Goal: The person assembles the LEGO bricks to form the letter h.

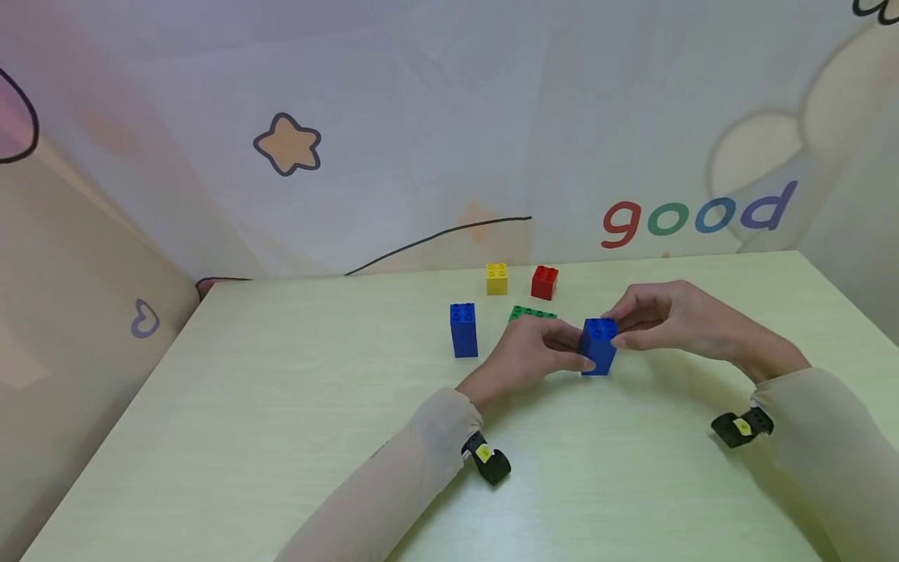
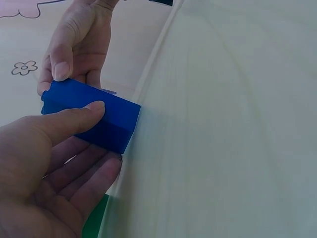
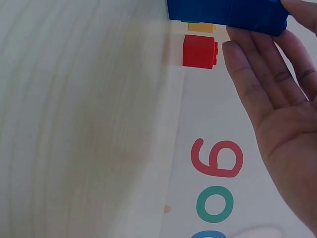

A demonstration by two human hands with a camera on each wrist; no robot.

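In the head view, a tall blue toy block [image 1: 598, 348] stands upright between the two hands, studs on top. A seam across it shows in the right wrist view, like two building bricks stacked. My left hand [image 1: 531, 351] grips its lower part, with the thumb [image 2: 89, 114] lying along the near face. Higher up, my right hand [image 1: 656, 318] pinches the block between thumb and fingers. Whether its base touches the table cannot be told. Partly hidden behind my left hand is a green brick [image 1: 531, 312].
Another tall blue block [image 1: 463, 331] stands left of my left hand. Towards the back are a yellow brick [image 1: 496, 279] and a red brick [image 1: 544, 282] on the pale table [image 1: 281, 421]. A printed backdrop [image 1: 421, 140] rises along the rear edge.
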